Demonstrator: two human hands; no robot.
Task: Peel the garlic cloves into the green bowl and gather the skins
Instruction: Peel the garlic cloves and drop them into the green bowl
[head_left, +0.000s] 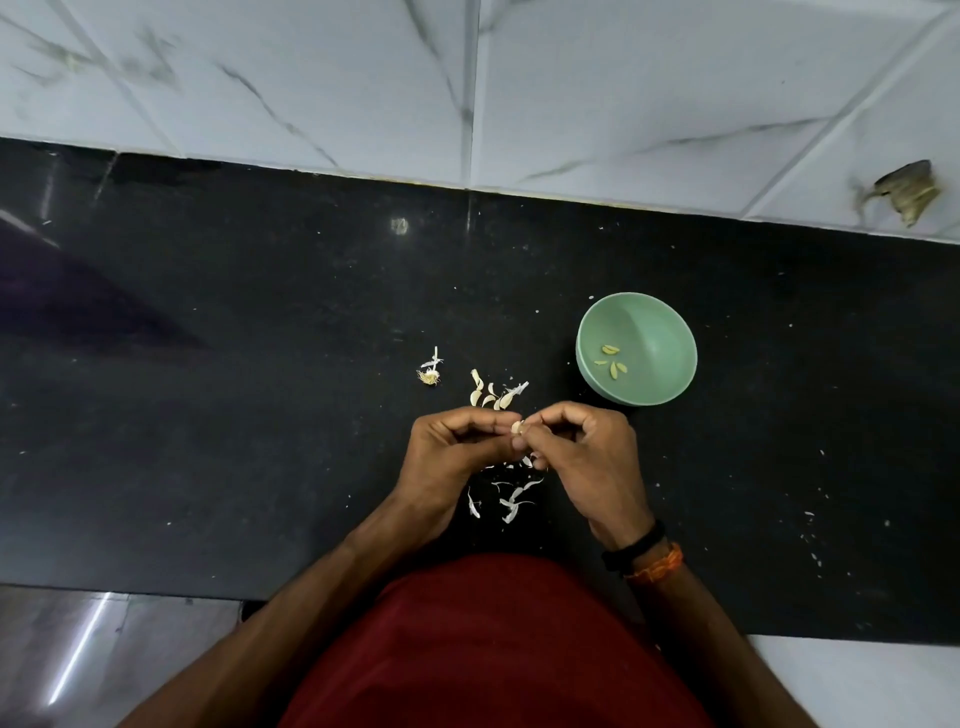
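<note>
My left hand (453, 451) and my right hand (587, 453) meet fingertip to fingertip over the black counter, both pinching one small garlic clove (517, 427). Just beyond them lie several unpeeled cloves (488, 395). The garlic root stub (429, 376) rests further left. White skins (511, 499) are scattered on the counter below my hands. The green bowl (660, 332) stands to the upper right of my right hand, with several peeled cloves (612, 359) inside.
The black counter (234, 389) runs left to right, backed by a white marble-tiled wall (623, 104). A brown scrap (910, 191) clings to the wall at far right. The counter's front edge lies close to my red-clothed body (493, 649).
</note>
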